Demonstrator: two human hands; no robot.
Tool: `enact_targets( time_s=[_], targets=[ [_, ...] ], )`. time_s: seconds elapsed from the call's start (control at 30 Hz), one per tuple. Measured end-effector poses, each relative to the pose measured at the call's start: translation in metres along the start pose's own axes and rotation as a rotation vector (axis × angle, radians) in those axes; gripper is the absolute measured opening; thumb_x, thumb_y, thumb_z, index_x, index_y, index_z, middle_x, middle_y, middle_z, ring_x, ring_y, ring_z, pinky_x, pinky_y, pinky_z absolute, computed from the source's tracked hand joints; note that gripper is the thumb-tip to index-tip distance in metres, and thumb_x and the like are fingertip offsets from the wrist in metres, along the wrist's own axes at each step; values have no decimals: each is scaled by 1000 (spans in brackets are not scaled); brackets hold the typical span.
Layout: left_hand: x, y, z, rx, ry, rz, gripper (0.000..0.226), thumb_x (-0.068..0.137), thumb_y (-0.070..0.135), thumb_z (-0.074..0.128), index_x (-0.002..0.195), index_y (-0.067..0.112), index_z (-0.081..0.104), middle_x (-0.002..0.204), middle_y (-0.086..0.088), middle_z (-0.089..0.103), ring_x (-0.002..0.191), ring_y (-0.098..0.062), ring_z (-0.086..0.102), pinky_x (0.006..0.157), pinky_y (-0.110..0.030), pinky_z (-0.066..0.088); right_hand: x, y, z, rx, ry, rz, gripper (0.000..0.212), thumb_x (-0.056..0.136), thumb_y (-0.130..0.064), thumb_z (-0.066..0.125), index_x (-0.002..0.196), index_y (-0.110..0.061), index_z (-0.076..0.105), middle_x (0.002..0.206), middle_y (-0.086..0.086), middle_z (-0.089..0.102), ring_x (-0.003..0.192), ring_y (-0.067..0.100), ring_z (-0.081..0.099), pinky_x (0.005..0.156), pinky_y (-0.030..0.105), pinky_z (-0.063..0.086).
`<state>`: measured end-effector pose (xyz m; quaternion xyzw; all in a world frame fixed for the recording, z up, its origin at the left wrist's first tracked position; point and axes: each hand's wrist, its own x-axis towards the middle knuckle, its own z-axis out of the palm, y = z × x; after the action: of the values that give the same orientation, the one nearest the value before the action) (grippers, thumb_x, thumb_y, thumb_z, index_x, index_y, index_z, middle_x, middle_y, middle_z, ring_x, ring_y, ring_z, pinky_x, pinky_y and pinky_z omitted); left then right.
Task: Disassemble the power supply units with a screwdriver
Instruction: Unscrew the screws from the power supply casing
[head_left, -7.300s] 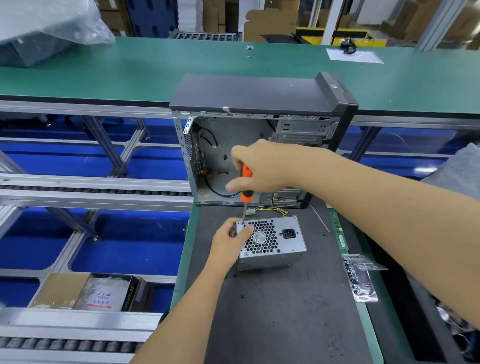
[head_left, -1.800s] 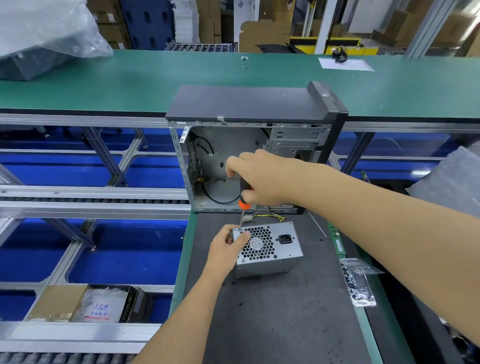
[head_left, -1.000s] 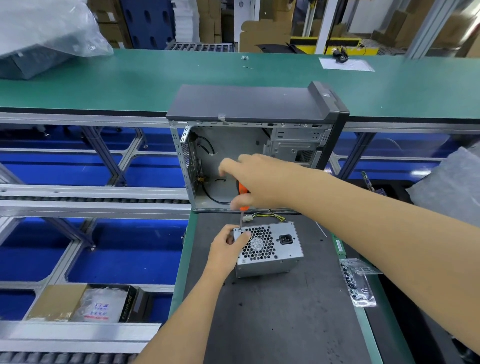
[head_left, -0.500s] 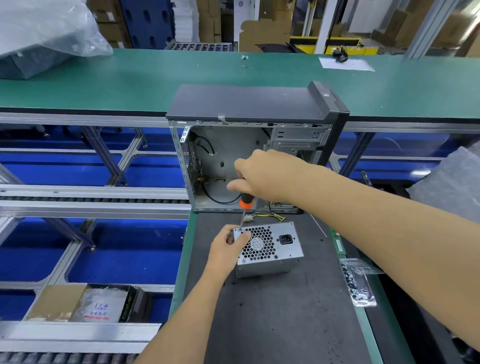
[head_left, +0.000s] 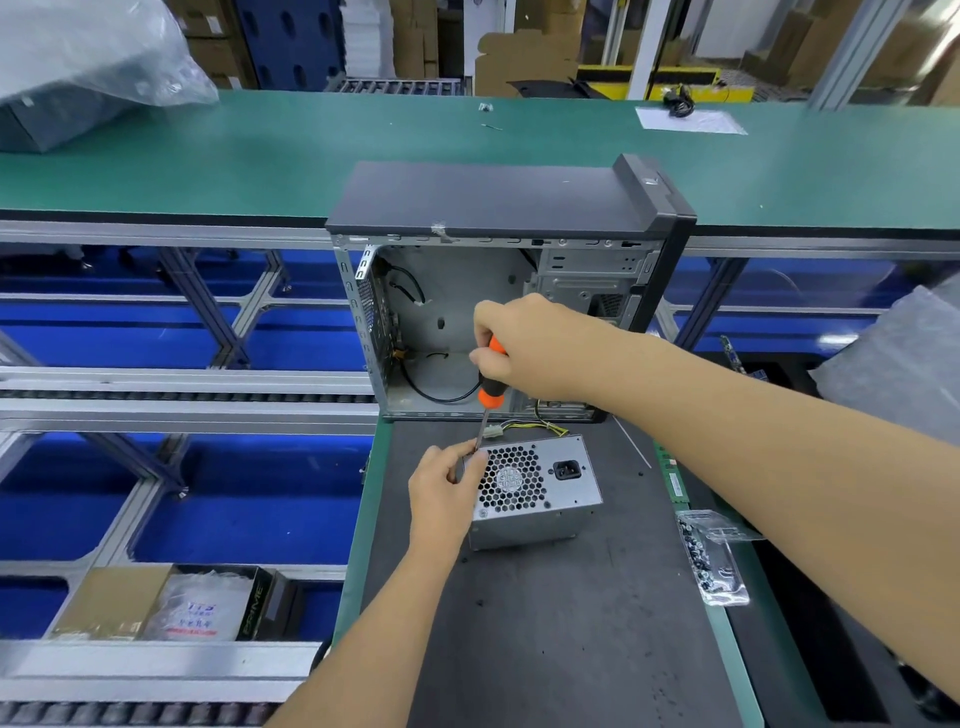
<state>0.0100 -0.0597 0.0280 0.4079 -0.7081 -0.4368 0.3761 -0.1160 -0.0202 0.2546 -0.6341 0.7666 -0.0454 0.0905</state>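
Right hand (head_left: 524, 345) grips my orange-black screwdriver (head_left: 490, 387), tip down at the top-left corner of the power supply unit (head_left: 535, 491); left hand (head_left: 447, 491) holds that corner. Unit sits on grey mat (head_left: 571, 623), in front of open computer case (head_left: 498, 291). Screw bag (head_left: 714, 558) lies to the right.

A: Light even and bright, from overhead. Shadows soft and short under the metal box (head_left: 535, 488). Faint sheen on the plastic wrap (head_left: 93, 57).

B: Wide-angle bend strong at the edges; rails (head_left: 156, 384) curve. Centre sharp, far background soft, near forearm slightly blurred.
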Motion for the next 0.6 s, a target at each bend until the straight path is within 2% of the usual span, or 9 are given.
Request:
enact_targets(
  time_s=[0.13, 0.23, 0.33, 0.47, 0.6],
  targets=[
    [4, 1, -2, 43, -18, 63, 4, 88, 14, 75, 91, 17, 78, 67, -6, 46, 61, -8, 43, 60, -14, 35, -3, 8, -1, 49, 46, 16, 18, 100, -38, 47, 96, -21, 47, 79, 1, 48, 74, 29, 56, 61, 35, 43],
    [10, 1, -2, 40, -27, 28, 11, 87, 11, 76, 79, 17, 75, 68, -4, 50, 61, -6, 45, 60, -10, 37, -5, 14, -5, 93, 59, 39, 18, 99, -38, 47, 96, -21, 49, 76, 2, 52, 70, 27, 58, 60, 35, 44],
    [18, -1, -4, 35, -74, -10, 14, 87, 15, 76, 80, 26, 74, 73, -4, 57, 64, -4, 49, 63, -8, 39, -6, 20, -6, 128, 53, 74, 18, 99, -38, 46, 97, -20, 50, 78, 3, 54, 69, 25, 56, 63, 36, 47],
    [25, -3, -13, 52, -139, -21, 16, 85, 23, 79, 80, 37, 73, 68, 6, 47, 59, -2, 44, 58, -11, 37, -8, 24, -3, 130, 56, 96, 20, 99, -39, 46, 100, -20, 51, 81, 4, 52, 69, 25, 55, 61, 34, 43],
    [30, 0, -18, 75, -196, -1, 22, 85, 19, 78, 77, 38, 71, 67, 7, 45, 58, -1, 45, 58, -9, 37, -7, 24, -3, 136, 64, 90, 20, 99, -40, 45, 99, -21, 51, 81, 3, 53, 71, 25, 55, 63, 36, 47]
  ],
)
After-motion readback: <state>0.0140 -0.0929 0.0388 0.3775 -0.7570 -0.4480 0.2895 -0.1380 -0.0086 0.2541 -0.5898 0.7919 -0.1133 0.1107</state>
